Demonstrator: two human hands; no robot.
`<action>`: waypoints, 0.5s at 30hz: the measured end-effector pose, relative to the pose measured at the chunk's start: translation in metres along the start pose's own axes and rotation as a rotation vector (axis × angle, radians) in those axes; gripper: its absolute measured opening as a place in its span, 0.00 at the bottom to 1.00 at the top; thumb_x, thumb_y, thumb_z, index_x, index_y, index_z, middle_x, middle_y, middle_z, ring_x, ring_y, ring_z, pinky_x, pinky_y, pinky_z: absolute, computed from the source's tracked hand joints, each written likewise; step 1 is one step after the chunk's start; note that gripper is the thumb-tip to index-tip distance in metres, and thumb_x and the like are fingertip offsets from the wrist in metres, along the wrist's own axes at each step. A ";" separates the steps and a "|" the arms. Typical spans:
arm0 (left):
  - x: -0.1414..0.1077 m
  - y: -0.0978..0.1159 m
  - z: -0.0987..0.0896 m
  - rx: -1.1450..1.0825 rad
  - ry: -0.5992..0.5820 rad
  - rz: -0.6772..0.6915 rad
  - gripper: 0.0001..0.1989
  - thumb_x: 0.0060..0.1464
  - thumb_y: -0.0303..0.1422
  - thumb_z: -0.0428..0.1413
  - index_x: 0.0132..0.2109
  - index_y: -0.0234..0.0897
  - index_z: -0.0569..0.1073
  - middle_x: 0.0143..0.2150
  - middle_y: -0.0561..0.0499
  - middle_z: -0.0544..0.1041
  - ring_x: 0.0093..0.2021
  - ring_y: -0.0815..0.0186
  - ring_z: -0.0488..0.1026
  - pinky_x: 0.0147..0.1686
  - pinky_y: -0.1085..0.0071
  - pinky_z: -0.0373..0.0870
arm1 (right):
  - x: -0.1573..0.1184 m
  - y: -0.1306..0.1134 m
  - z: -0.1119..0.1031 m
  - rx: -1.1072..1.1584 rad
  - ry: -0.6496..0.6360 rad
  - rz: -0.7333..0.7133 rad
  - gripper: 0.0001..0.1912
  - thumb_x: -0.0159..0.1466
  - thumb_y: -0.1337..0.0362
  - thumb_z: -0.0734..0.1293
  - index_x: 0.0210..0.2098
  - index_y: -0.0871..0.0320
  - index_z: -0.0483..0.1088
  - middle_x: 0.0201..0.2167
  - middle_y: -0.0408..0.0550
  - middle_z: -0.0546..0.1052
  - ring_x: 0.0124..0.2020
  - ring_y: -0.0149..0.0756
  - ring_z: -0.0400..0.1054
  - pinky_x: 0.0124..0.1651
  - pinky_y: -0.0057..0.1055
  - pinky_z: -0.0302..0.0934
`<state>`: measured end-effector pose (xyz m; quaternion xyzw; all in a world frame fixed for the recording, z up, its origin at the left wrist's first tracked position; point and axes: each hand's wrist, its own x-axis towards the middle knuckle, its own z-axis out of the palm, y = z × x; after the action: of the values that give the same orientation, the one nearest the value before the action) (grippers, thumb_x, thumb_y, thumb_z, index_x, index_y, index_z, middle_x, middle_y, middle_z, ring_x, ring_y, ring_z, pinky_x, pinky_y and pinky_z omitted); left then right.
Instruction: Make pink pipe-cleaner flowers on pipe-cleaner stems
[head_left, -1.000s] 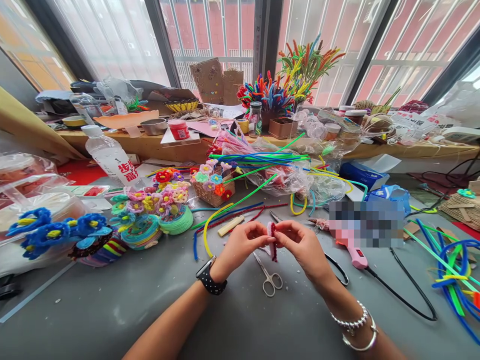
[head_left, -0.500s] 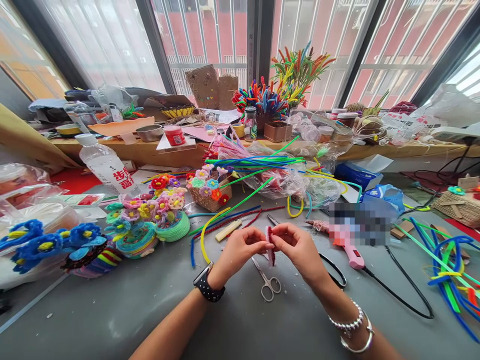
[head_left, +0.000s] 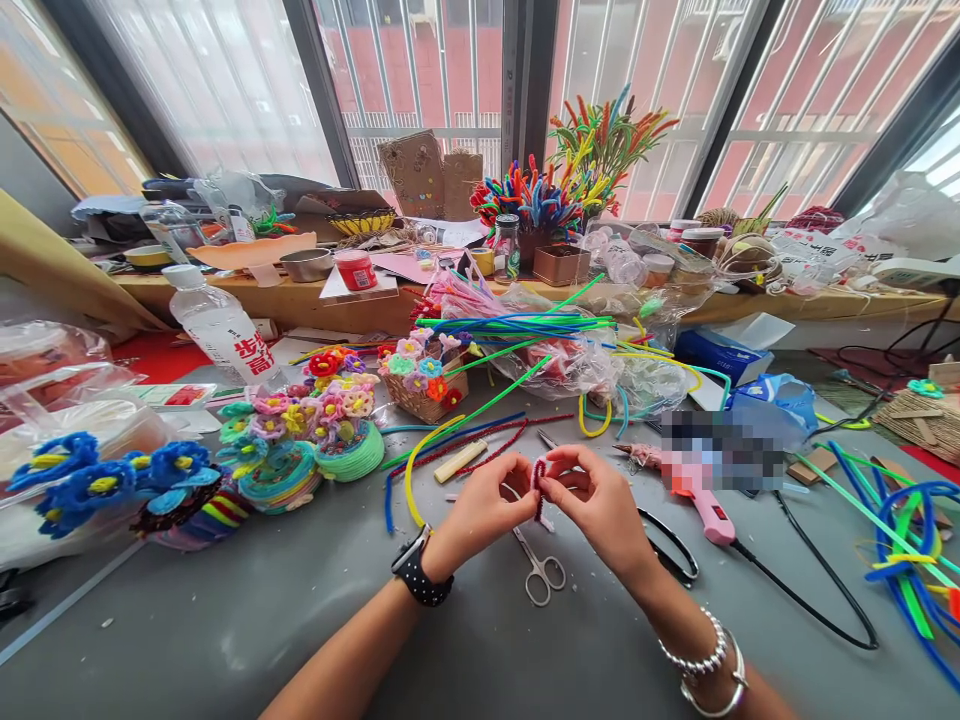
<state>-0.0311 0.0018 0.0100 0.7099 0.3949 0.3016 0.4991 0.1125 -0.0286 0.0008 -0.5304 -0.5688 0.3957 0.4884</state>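
Between my two hands is a small fuzzy piece of dark red and pale pink pipe cleaner [head_left: 539, 490], its pale end hanging below the fingers. My left hand [head_left: 493, 502] pinches it from the left with thumb and fingertips. From the right, my right hand [head_left: 589, 500] pinches it too, and the fingertips of both hands nearly meet. Small silver scissors [head_left: 541, 575] lie on the grey table [head_left: 480, 650] just below the hands. Left of the hands rests a pale wooden-looking stick [head_left: 459, 461], beside dark red and blue pipe cleaners.
A pink glue gun [head_left: 709, 505] with a black cord lies to the right, near black-handled pliers [head_left: 675, 550]. Flower pots [head_left: 349, 455] and a water bottle [head_left: 225, 325] stand at the left. Green stems [head_left: 517, 325] and a small flower basket [head_left: 427, 395] are behind.
The fuzzy piece has turned between my fingers, with more dark red facing the camera and its pale end now pointing down to the right. The view has shifted slightly.
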 end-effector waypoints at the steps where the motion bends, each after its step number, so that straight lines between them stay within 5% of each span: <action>1: 0.000 0.000 0.000 0.028 0.008 0.018 0.04 0.45 0.31 0.51 0.30 0.34 0.66 0.26 0.53 0.69 0.27 0.71 0.66 0.28 0.76 0.64 | 0.000 0.000 0.000 -0.016 -0.002 -0.021 0.10 0.54 0.62 0.64 0.34 0.59 0.66 0.31 0.48 0.72 0.30 0.34 0.70 0.33 0.30 0.66; 8: -0.002 -0.001 0.000 0.145 0.063 0.102 0.04 0.46 0.30 0.50 0.31 0.34 0.66 0.28 0.52 0.69 0.29 0.71 0.65 0.30 0.75 0.64 | -0.001 0.001 0.000 -0.040 -0.003 -0.084 0.08 0.55 0.62 0.63 0.32 0.59 0.68 0.30 0.48 0.73 0.30 0.33 0.69 0.34 0.29 0.66; 15: 0.000 -0.003 -0.001 -0.026 -0.004 0.033 0.05 0.46 0.31 0.52 0.31 0.33 0.66 0.28 0.53 0.68 0.28 0.72 0.65 0.29 0.76 0.63 | 0.000 0.001 0.000 -0.019 -0.009 -0.072 0.07 0.55 0.62 0.63 0.31 0.60 0.67 0.30 0.47 0.73 0.31 0.34 0.69 0.35 0.30 0.66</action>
<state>-0.0328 0.0024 0.0074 0.7104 0.3784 0.3133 0.5040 0.1129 -0.0281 -0.0002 -0.5124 -0.5936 0.3747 0.4947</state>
